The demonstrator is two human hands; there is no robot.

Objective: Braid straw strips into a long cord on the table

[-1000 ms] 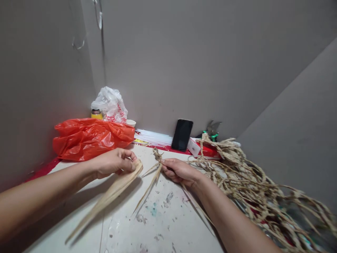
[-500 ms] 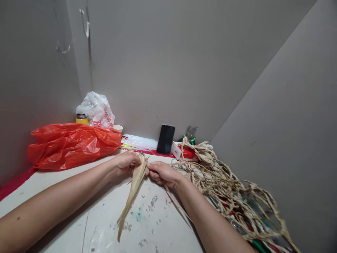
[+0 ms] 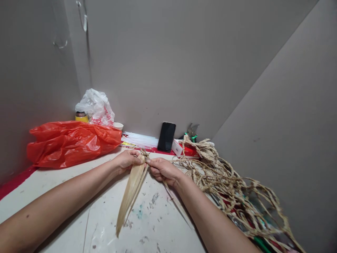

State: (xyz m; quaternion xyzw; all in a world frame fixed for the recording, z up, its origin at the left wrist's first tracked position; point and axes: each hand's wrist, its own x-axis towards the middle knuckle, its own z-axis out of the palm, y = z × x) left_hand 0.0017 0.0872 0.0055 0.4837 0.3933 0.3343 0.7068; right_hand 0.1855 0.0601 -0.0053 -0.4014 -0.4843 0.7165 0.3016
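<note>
My left hand point(image 3: 127, 160) and my right hand point(image 3: 162, 170) meet over the middle of the stained white table point(image 3: 79, 196). Both pinch the top of a bundle of pale dried leaf strips point(image 3: 131, 191), which hangs down toward me and fans out over the tabletop. A small braided knot point(image 3: 144, 153) of the same fibre sticks up between my fingertips. Each hand's fingers are closed on the strips. A thin single strip point(image 3: 177, 205) trails under my right forearm.
A heap of braided fibre cord point(image 3: 226, 182) spreads along the right side. At the back stand a red plastic bag point(image 3: 71, 140), a white plastic bag point(image 3: 96, 107), a yellow jar point(image 3: 81, 117), a paper cup point(image 3: 118, 125), a leaning black phone point(image 3: 166, 136) and green-handled shears point(image 3: 192, 131).
My left hand brought its strips across from the left to join the knotted end in my right hand. The hands, apart a second ago, now touch. The view has shifted right.
</note>
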